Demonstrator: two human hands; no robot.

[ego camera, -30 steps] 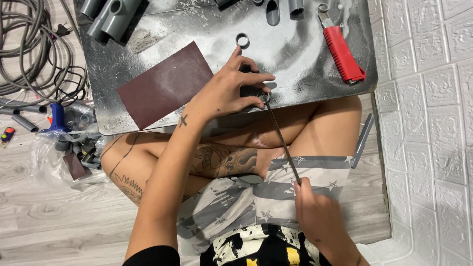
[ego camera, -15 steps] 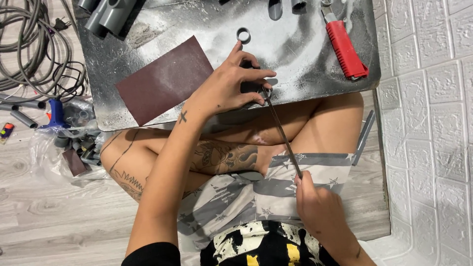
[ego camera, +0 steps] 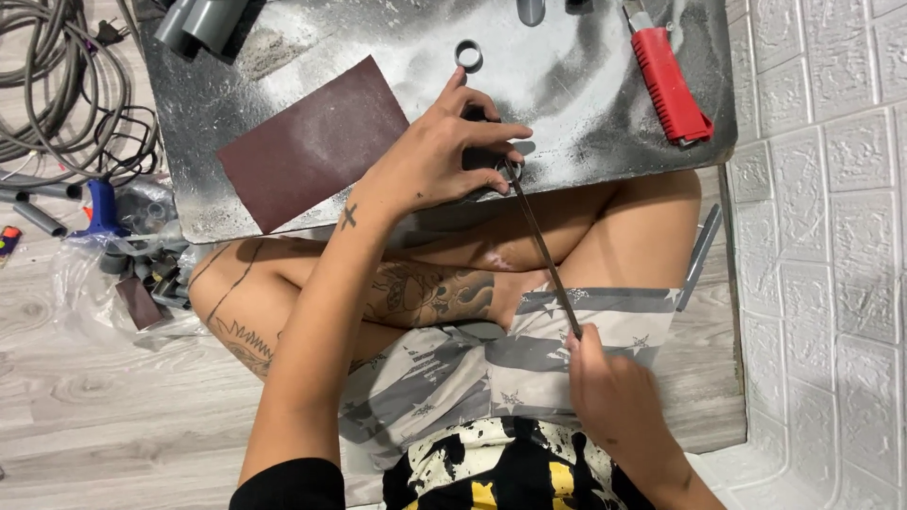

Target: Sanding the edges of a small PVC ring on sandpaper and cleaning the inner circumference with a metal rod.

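Note:
My left hand (ego camera: 442, 156) presses a small dark pipe piece (ego camera: 484, 157) down at the near edge of a dusty metal plate (ego camera: 567, 104). My right hand (ego camera: 609, 392) grips the near end of a thin metal file (ego camera: 540, 247). The file runs up and left from that hand, and its tip meets the pipe piece under my left fingers. I sit cross-legged, with the plate resting over my knees.
On the plate lie a dark red sandpaper sheet (ego camera: 307, 142), a small grey ring (ego camera: 468, 55), a red utility knife (ego camera: 666, 80) and grey pipe fittings (ego camera: 200, 21). Grey cables (ego camera: 57, 85), a blue tool (ego camera: 99, 208) and a bag of pipe bits (ego camera: 142, 279) lie left. A white wall (ego camera: 822, 255) stands right.
My right hand has slid the file slightly forward and back along the pipe piece. The view has shifted a little; my left hand stays pressed on the piece.

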